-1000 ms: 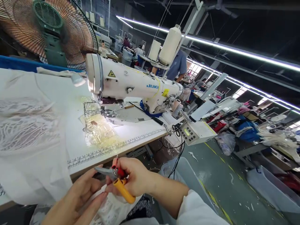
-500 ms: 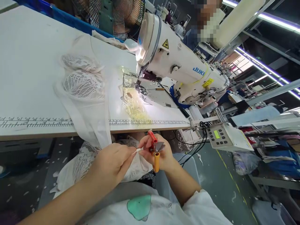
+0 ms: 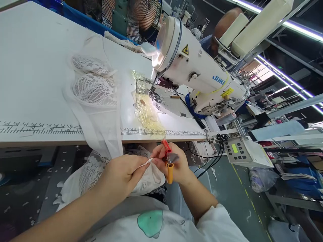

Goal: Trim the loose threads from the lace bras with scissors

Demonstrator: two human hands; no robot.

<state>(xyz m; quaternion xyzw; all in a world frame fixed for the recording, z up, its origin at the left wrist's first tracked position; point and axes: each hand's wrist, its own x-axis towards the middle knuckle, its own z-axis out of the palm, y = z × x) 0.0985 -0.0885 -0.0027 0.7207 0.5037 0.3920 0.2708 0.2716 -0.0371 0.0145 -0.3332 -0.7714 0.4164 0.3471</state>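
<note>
My left hand pinches the edge of a white lace garment that lies over my lap. Facing it, my right hand pinches the same edge with thumb and fingertip, and also holds small thread snippers with red and orange handles against the palm. Between the two hands a short narrow strip of the white fabric is stretched. Part of the garment, with lace cups, lies on the white table and hangs over its front edge.
A JUKI sewing machine with its lamp lit stands on the table, a yellowish plastic-covered piece beside its needle. A printed ruler runs along the front edge. Behind are a fan and a person. A control box hangs at the right.
The view has shifted slightly, moving the table and machine a little to the right. My hands stay close together, and more of the strip's edge shows between my fingertips.
</note>
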